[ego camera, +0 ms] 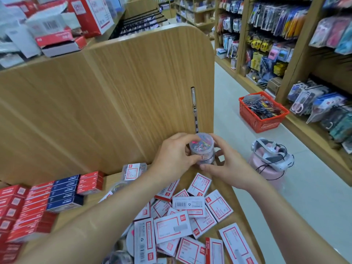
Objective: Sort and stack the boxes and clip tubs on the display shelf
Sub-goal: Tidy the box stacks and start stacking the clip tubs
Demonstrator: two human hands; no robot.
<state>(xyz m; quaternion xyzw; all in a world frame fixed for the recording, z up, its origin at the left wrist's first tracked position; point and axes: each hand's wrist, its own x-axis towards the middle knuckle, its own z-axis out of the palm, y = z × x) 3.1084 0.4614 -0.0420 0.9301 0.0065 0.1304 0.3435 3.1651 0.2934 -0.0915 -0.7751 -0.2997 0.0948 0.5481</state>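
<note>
The left hand [174, 153] and the right hand [231, 165] are bare. The left forearm [114, 206] and the right forearm [285, 216] are uncovered along their full visible length. Fingernail detail is too blurred to assess.

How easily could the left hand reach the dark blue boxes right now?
Probably not at once: the left hand grips the stacked clip tubs with the right hand. Once it lets go, likely yes, since the dark blue boxes sit uncovered left of its forearm.

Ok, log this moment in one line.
left hand, right hand grip clip tub | atop second tub | white boxes loose
</note>
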